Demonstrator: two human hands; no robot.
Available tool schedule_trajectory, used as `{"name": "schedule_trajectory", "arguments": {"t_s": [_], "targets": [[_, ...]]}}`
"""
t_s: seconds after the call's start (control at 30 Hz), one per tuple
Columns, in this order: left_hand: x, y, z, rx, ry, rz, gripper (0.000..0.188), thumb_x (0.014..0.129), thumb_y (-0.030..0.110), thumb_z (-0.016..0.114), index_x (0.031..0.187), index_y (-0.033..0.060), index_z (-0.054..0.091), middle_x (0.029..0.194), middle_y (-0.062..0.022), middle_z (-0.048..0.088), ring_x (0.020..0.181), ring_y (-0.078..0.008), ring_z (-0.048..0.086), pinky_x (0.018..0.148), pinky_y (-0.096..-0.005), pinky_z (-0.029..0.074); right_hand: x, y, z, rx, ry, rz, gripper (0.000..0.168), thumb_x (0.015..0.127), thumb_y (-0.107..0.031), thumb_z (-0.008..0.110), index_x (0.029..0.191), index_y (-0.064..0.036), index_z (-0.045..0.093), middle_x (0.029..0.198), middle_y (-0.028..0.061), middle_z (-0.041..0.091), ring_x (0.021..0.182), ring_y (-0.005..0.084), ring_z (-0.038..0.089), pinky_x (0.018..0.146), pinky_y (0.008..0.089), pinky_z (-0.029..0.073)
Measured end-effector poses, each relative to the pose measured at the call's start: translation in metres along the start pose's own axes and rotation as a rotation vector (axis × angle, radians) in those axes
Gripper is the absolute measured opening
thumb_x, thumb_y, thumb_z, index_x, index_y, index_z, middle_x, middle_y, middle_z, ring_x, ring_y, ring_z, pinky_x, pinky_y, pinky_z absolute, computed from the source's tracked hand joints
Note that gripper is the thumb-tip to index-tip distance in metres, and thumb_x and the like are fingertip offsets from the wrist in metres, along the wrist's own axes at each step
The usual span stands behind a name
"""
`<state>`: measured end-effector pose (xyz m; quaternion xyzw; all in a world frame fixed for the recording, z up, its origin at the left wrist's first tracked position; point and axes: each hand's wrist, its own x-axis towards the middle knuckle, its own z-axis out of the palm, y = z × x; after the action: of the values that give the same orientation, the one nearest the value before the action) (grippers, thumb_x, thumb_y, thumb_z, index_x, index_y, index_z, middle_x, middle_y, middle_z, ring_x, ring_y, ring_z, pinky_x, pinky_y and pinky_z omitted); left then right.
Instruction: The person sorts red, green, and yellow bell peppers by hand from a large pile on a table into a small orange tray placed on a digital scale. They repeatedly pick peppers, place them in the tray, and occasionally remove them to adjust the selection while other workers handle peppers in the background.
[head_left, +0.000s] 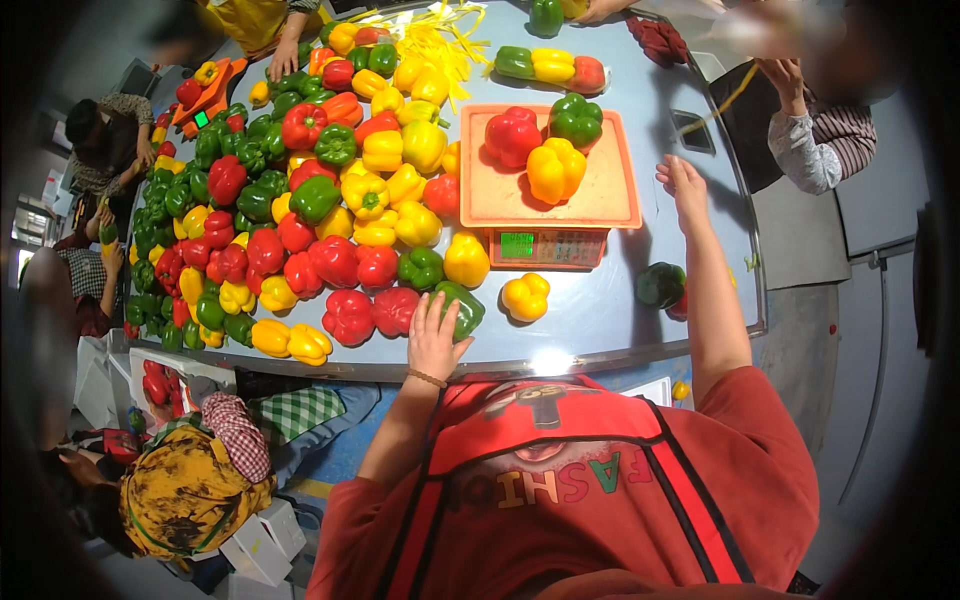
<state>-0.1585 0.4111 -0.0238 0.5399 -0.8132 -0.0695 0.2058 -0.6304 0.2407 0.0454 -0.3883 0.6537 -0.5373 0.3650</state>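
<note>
My left hand (435, 341) has its fingers and thumb around a green bell pepper (466, 309) near the table's front edge. Beside it lie red bell peppers (349, 318) and another green one. My right hand (684, 187) is held out over the table, right of the scale, with nothing visible in its loosely curled fingers. On the orange tray (480, 208) of the digital scale (551, 247) sit a red bell pepper (513, 136), a green bell pepper (576, 120) and a yellow bell pepper (556, 171). A single yellow pepper (526, 297) rests in front of the scale.
A large pile of mixed bell peppers (266, 251) covers the table's left side. Yellow ties (442, 45) and a packed three-pepper row (551, 67) lie at the back. A dark green pepper (660, 285) is near my right forearm. Several people work around the metal table (600, 330).
</note>
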Motion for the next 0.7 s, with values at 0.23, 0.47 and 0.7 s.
{"name": "schedule_trajectory", "arguments": {"t_s": [0.23,0.47,0.7], "targets": [[-0.018,0.008,-0.010,-0.021,0.069,0.004,0.074,0.074,0.036,0.075,0.134,0.0048,0.046,0.141,-0.0183,0.041,0.132,-0.0390,0.035,0.108,-0.0509,0.028,0.008,-0.017,0.014,0.020,-0.123,-0.122,0.040,0.095,-0.034,0.058,0.117,-0.001,0.061,0.101,0.0079,0.068,0.087,0.0113,0.062,0.075,0.0229,0.046],[-0.043,0.016,0.017,-0.001,0.137,-0.007,0.074,0.073,0.032,0.075,0.133,0.0023,0.044,0.139,-0.0232,0.041,0.128,-0.0431,0.038,0.104,-0.0530,0.033,0.016,-0.079,0.088,-0.391,-0.302,-0.541,0.053,0.081,-0.032,0.071,0.124,-0.003,0.057,0.115,0.0139,0.062,0.109,0.0246,0.058,0.097,0.0353,0.043],[-0.044,0.017,0.025,-0.037,0.122,-0.050,0.075,0.072,0.028,0.076,0.133,0.0035,0.042,0.139,-0.0239,0.038,0.129,-0.0456,0.034,0.105,-0.0555,0.031,0.053,-0.068,0.130,-0.630,-0.394,-0.502,0.091,0.061,-0.045,0.082,0.135,-0.006,0.046,0.127,0.0210,0.052,0.118,0.0346,0.051,0.101,0.0386,0.041]]}}
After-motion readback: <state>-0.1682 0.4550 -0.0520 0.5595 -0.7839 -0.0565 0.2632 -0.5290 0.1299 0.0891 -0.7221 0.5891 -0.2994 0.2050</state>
